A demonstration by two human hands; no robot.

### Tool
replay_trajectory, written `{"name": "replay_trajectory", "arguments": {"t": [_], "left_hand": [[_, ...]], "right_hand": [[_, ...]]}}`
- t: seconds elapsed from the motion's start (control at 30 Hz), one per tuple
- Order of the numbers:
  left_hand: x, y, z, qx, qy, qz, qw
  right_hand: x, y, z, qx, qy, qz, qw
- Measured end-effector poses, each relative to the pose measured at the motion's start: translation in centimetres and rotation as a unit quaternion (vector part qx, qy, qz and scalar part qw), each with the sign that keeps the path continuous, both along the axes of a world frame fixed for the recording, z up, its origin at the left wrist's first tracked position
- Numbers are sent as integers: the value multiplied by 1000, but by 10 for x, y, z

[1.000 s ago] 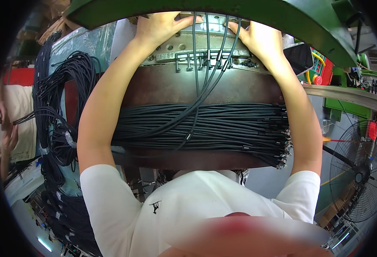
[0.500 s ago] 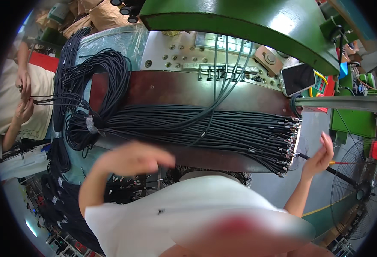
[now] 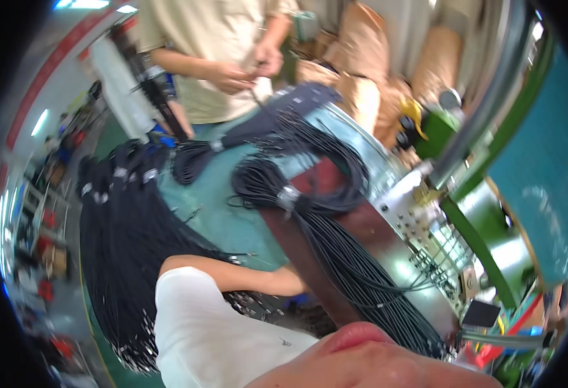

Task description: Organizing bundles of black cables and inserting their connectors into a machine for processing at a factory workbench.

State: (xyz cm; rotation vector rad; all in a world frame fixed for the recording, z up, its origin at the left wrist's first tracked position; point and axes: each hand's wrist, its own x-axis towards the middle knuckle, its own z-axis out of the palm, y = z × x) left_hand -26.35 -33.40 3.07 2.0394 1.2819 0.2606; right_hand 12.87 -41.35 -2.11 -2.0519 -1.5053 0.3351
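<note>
My left hand (image 3: 289, 282) is at the near edge of the dark red-brown board (image 3: 378, 233); its fingers are blurred and partly hidden by that edge. My right hand does not show. Along the board lies a thick bundle of black cables (image 3: 352, 262), with small metal ends at its lower right. A clear band (image 3: 288, 198) gathers the bundle near its coiled end. Some cables bend away from it toward a row of metal clamps (image 3: 429, 268). Beyond the coil, another bundle of black cables (image 3: 277, 113) lies on the teal table covering (image 3: 213, 200).
A co-worker's hands (image 3: 248, 74) hold a thin dark cable across the table. More banded black cable bundles (image 3: 135, 226) drape over the left side. Green machine parts (image 3: 484, 239) and a dark-screened phone (image 3: 481, 315) stand at the right. Brown paper packages (image 3: 361, 45) are behind.
The view has swung left and tilted, bringing the co-worker and the draped bundles further in. My left hand is now beside the board's edge; my right hand has left the picture.
</note>
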Motion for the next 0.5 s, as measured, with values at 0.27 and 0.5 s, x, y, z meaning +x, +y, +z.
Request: {"name": "replay_trajectory", "arguments": {"t": [0.27,0.5], "left_hand": [[-2,2,-15,152,-10,-51,987],[3,1,-4,189,-6,-46,981]], "right_hand": [[4,42,34,36,-16,-9,999],[37,26,46,53,-31,-63,996]]}}
